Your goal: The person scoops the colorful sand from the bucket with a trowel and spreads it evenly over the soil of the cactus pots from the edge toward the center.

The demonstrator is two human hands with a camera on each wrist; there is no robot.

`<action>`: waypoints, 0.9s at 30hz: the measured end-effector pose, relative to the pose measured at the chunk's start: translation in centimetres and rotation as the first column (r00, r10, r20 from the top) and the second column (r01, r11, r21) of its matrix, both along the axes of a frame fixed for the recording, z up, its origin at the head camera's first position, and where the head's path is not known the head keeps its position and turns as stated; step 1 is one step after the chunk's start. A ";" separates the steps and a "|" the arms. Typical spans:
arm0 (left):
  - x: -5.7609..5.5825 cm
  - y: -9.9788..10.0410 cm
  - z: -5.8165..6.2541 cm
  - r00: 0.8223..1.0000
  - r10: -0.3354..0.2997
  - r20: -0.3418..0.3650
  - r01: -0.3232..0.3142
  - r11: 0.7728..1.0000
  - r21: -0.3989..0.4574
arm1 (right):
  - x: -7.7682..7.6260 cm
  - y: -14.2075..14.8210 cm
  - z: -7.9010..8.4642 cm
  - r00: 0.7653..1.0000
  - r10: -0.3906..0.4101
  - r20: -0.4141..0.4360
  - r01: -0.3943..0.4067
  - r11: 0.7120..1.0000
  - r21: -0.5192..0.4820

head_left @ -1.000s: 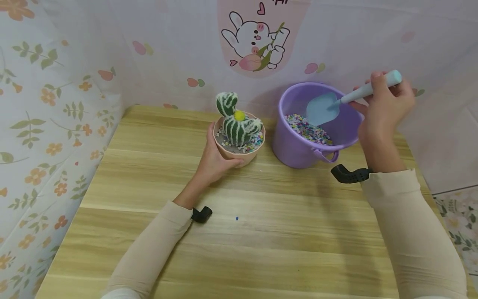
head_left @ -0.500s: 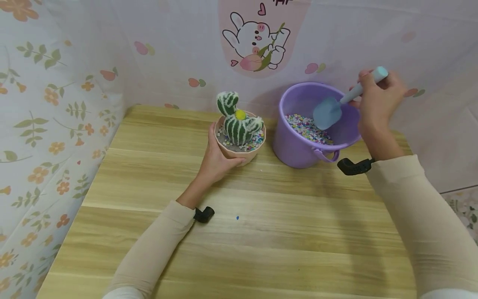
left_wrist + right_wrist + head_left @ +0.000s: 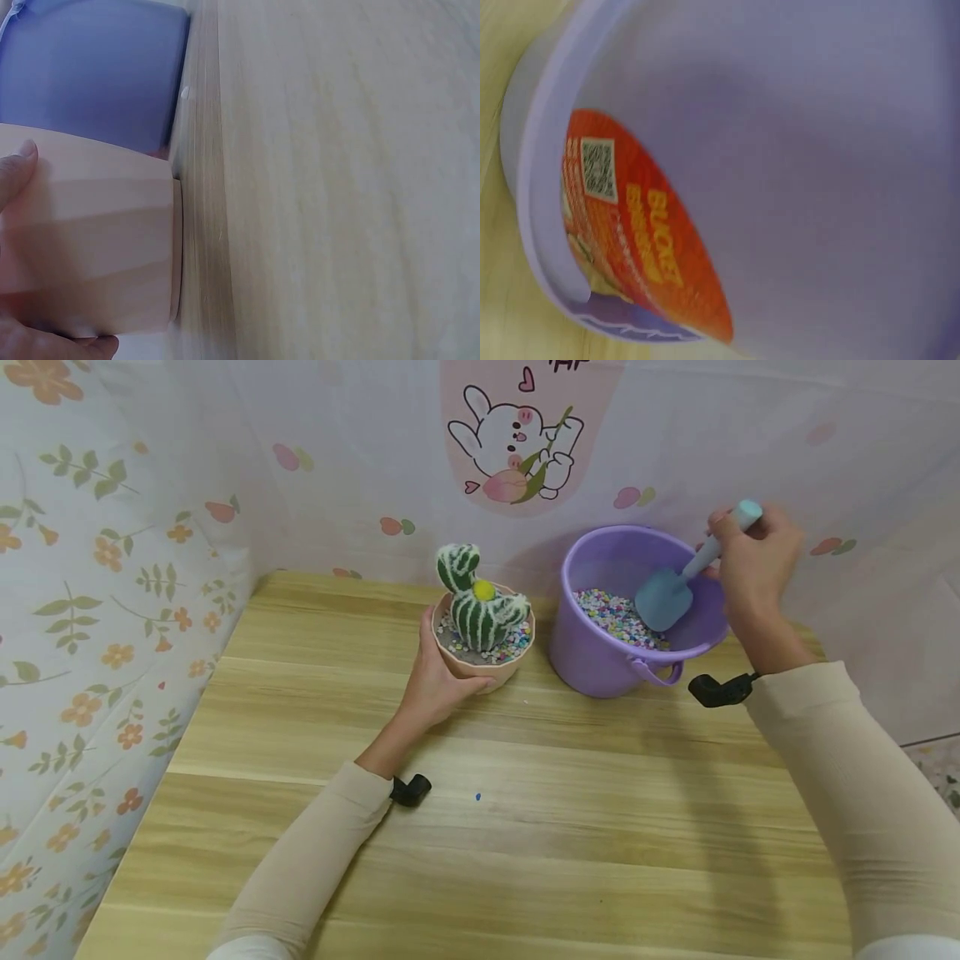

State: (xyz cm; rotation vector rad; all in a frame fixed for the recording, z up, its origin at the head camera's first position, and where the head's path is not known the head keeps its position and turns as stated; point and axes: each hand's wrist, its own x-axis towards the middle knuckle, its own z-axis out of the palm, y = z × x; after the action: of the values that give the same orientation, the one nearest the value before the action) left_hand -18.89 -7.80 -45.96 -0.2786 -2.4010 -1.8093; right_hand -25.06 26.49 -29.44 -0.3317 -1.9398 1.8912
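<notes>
My left hand (image 3: 435, 683) holds a peach flowerpot (image 3: 501, 675) on the table, thumb on its near side and fingers round its left. In the pot stands a knitted-looking green cactus (image 3: 480, 620) with a yellow ball, amid coloured pebbles over a grey surface. To the right, my right hand (image 3: 761, 564) grips the handle of a light blue trowel (image 3: 663, 602) above the rim of a purple bucket (image 3: 596, 662). The blade is inside, beside or on the small multicoloured pebbles (image 3: 618, 620); contact is unclear. The left wrist view shows the faceted pot side (image 3: 97, 240).
The wooden table (image 3: 525, 852) carries a small blue bit (image 3: 478, 797). Behind rises a printed cloth (image 3: 337, 502), with a floral cloth (image 3: 90, 635) on the left. A red label (image 3: 645, 240) lies inside the bucket wall in the right wrist view.
My right hand has moved left, bringing the trowel's handle steeper and its blade right and slightly lower within the bucket. The left hand and the flowerpot have stayed in place.
</notes>
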 end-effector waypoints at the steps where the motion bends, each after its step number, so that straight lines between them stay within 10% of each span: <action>1: 0.0 0.0 0.0 1.000 0.001 0.001 -0.001 1.000 0.000 | 0.0 0.1 -0.1 1.000 0.007 0.010 -0.007 1.000 0.006; 16: 0.0 -0.1 0.0 1.000 -0.017 0.004 0.017 1.000 0.008 | -0.6 1.7 -0.8 0.979 0.202 0.028 -0.201 0.979 -0.042; 27: 0.0 -0.2 0.2 1.000 -0.016 0.014 0.016 1.000 0.003 | -0.9 2.7 -1.4 0.872 0.488 -0.028 -0.488 0.873 0.023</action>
State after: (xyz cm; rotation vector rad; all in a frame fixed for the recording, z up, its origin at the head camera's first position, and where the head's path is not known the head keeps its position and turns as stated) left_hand -18.88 -8.00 -45.76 -0.2865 -2.4128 -1.8274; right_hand -25.93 29.21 -30.86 0.2233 -2.1606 2.1600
